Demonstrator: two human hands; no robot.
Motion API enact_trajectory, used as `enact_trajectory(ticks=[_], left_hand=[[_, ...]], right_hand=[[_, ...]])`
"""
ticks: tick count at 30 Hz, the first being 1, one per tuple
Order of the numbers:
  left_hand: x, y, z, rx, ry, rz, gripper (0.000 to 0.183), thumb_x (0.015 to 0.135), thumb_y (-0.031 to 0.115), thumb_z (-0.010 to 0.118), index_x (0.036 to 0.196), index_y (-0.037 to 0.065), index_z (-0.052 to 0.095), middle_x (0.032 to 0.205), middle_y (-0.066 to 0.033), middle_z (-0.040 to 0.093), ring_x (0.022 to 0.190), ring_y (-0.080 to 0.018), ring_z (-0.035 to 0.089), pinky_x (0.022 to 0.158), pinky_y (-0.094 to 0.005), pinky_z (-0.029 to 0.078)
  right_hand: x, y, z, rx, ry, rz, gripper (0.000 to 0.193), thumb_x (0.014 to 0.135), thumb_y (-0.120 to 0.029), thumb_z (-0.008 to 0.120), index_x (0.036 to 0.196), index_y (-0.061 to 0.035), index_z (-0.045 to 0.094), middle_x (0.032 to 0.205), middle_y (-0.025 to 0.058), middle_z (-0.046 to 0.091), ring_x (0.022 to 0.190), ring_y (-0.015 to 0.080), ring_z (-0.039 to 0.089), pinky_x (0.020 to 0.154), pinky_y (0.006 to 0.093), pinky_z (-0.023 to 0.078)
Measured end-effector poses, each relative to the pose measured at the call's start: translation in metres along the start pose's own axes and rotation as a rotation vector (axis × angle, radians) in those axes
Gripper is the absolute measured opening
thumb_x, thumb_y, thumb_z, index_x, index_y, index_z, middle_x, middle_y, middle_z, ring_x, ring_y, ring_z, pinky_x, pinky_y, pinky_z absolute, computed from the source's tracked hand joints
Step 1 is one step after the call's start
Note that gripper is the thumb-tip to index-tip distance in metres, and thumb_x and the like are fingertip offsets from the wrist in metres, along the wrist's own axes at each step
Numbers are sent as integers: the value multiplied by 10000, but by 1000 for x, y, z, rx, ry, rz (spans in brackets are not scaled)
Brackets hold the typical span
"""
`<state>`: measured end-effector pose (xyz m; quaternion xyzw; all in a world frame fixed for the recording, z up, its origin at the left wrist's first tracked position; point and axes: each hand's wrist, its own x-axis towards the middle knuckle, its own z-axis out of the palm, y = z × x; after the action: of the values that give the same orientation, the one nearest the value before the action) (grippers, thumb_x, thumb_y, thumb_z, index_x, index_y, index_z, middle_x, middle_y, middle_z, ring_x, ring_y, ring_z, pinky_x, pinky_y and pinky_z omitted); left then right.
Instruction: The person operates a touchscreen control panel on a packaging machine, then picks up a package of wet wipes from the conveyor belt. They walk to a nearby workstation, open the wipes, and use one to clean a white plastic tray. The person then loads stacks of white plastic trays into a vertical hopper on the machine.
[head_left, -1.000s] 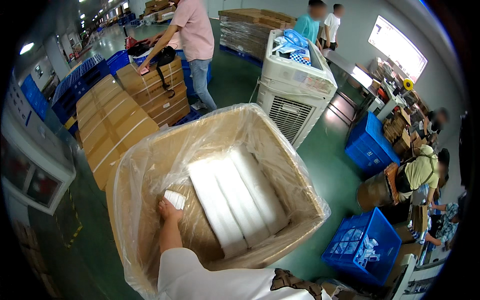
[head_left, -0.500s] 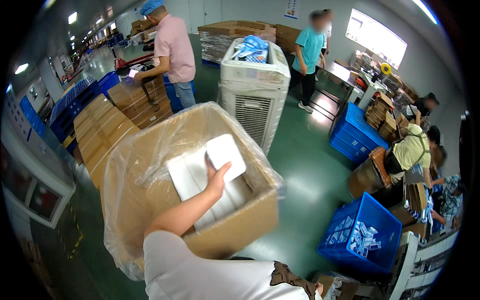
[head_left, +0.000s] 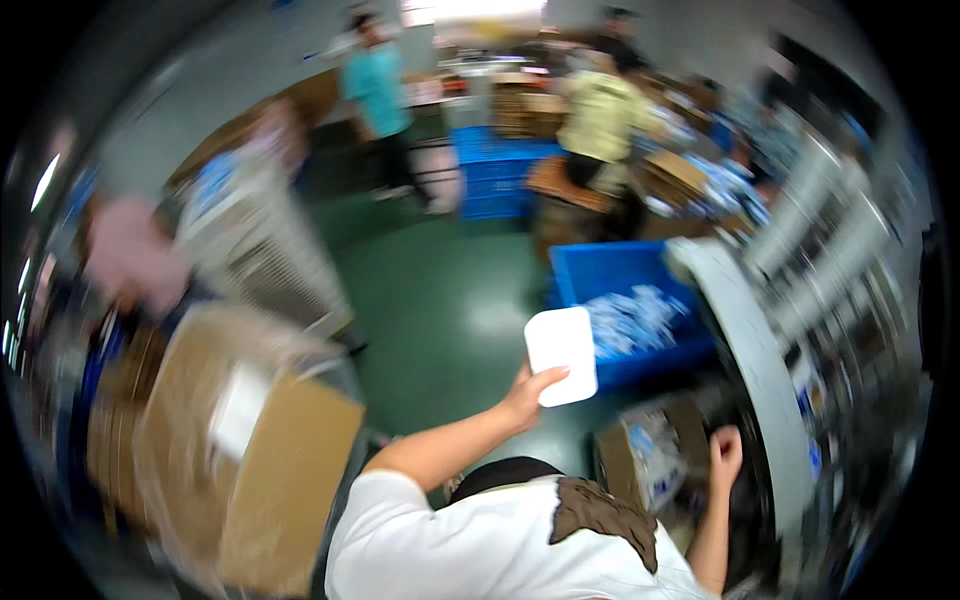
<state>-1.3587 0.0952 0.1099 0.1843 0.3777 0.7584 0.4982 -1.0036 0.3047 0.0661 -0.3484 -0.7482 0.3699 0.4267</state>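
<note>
My left hand [head_left: 522, 398] is closed on a white slab with rounded corners [head_left: 561, 356], thumb over its lower edge; what it is made of I cannot make out. The slab is in front of me, in line with a blue crate [head_left: 628, 372] of small blue-and-white packs. To the right, my right hand [head_left: 727, 455] hangs with curled fingers beside an open carton [head_left: 621, 470] holding clear plastic bags; nothing shows in it. At the left stands a large cardboard box [head_left: 290, 480] lined with clear plastic, white material [head_left: 240, 410] inside.
A pale machine with a curved edge [head_left: 765, 400] runs close along my right side. An air cooler [head_left: 262, 240] stands beyond the box. People in teal [head_left: 376, 92] and yellow [head_left: 603, 115] are farther off, near stacked blue crates [head_left: 495, 190]. Green floor lies between.
My view has swung right. My left hand has lifted the white slab out of the lined box and carried it rightward. More of my right hand and arm now shows.
</note>
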Motion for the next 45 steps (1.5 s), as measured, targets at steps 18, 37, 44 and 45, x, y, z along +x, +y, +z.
enact_trajectory(ticks=[18,37,44,45], left_hand=[[289,-153,289,1410,-1276,842,888,594,171,737,1337,-97,331,1340,-269,420,1237,-424,413,1052,-496,326],[502,-187,206,1226,-840,918,490,737,258,773,1141,46,592,1233,-126,519,1156,-340,450,984,-463,338],[507,-190,206,1154,-873,847,383,738,218,763,1060,53,638,1171,-110,568,1111,-316,495,984,-455,340],[507,-191,208,1133,-875,844,375,743,218,760,1058,53,642,1171,-106,571,1109,-305,503,987,-456,338]], right_hand=[[196,-42,-69,-963,-268,-89,1165,540,-200,786,1530,-187,173,1152,195,494,1105,365,469,991,509,354],[541,-178,-276,-1608,835,-617,1116,651,-187,780,1531,-126,97,1258,224,413,1166,380,409,989,514,334],[603,-176,-286,-1841,655,87,1097,691,-254,777,1524,-92,83,1349,223,349,1295,385,317,1099,512,230],[597,-143,-322,-1995,756,-220,1221,598,-242,841,1545,-214,70,1322,201,418,1246,367,408,1076,499,303]])
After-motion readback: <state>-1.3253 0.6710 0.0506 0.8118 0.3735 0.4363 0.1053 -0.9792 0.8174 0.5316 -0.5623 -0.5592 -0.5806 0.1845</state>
